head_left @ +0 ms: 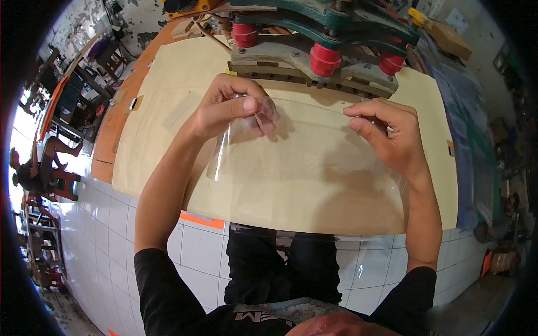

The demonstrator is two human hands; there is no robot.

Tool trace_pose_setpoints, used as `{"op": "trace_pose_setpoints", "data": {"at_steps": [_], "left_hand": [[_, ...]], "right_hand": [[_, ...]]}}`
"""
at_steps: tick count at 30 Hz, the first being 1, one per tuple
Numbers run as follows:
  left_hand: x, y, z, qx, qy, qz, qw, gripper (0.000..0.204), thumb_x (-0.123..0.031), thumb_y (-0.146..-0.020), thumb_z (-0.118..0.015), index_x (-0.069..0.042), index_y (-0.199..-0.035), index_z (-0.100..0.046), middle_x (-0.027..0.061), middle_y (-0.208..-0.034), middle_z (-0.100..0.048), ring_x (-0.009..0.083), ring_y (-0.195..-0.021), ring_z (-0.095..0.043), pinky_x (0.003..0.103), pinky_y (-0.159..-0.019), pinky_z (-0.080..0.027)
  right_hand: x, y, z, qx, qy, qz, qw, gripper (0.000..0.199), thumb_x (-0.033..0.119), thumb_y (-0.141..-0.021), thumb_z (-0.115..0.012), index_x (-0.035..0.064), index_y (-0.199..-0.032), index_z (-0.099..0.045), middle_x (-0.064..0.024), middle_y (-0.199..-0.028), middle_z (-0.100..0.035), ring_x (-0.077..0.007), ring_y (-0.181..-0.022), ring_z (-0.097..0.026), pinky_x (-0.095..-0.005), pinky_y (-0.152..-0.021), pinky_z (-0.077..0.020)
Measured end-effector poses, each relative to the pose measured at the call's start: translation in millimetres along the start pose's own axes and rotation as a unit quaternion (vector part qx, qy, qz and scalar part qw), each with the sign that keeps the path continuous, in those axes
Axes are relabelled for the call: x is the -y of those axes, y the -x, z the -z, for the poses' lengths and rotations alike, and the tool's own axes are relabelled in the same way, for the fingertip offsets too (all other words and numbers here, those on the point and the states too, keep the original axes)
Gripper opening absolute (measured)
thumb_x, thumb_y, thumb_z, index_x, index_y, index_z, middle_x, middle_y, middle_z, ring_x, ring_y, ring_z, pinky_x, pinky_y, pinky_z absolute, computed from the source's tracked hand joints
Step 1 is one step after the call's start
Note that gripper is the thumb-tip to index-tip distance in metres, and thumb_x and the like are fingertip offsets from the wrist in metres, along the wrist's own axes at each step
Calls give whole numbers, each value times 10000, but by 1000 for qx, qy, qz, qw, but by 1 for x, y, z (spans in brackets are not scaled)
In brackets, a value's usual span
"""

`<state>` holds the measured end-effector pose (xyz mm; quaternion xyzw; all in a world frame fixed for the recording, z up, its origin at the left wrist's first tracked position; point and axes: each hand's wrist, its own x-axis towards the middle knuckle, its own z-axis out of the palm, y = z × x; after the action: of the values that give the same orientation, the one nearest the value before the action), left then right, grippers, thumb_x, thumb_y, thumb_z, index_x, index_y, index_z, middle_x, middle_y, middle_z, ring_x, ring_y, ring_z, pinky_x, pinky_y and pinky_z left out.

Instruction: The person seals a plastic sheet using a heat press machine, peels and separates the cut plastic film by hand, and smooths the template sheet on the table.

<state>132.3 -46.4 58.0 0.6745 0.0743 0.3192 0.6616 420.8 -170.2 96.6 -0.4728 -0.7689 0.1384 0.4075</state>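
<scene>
A clear, thin plastic sheet [305, 148] spans the space between my two hands above the cream-coloured board [269, 210]. My left hand [232, 106] is closed on the sheet's upper left corner, its thumb on top and some fingers showing through the plastic. At the upper right, my right hand [389, 131] pinches the sheet's edge between thumb and fingertips. The sheet's left side curves down and catches the light. Just beyond my hands stands a press with a green metal frame [314, 31], red cylindrical mounts [325, 59] and a grey metal plate [280, 59].
The board rests on a wooden table [106, 148]. Blue-green plastic sheeting [468, 151] lies along the right, with a cardboard box [448, 39] behind it. At far left a person [36, 171] sits near a red stool [66, 183]. White floor tiles [193, 246] show below.
</scene>
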Motion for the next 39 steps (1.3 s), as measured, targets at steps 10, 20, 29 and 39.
{"op": "trace_pose_setpoints", "data": {"at_steps": [10,20,29,39], "left_hand": [[1,-2,0,13,-3,-14,1000,322,-266,-865,-654,54,-838,-673,214,-894,-676,279,-758,-702,347,-642,-572],[-3,1,3,19,0,15,1000,287,-235,-844,-671,51,-828,-666,161,-818,-673,223,-704,-669,325,-636,-534],[1,-4,0,22,-31,-35,999,230,-193,-835,-664,37,-818,-672,154,-842,-678,243,-827,-666,349,-770,-516],[1,-4,-1,8,-29,-26,999,189,-134,-835,-647,35,-752,-647,145,-817,-659,262,-847,-670,383,-831,-519]], "right_hand": [[2,0,-1,-1,1,-1,1000,134,79,-826,-707,29,-948,-729,-64,-837,-715,-73,-616,-577,-215,-523,-418],[5,0,1,7,9,-9,1000,137,78,-829,-707,31,-956,-730,-67,-850,-715,-74,-646,-592,-213,-537,-427],[5,0,0,0,-4,-8,1000,130,74,-831,-704,26,-949,-728,-64,-849,-715,-71,-648,-594,-208,-536,-429],[0,0,-1,-4,3,3,1000,133,102,-829,-708,37,-944,-728,-43,-760,-685,-64,-554,-507,-221,-495,-381]]}}
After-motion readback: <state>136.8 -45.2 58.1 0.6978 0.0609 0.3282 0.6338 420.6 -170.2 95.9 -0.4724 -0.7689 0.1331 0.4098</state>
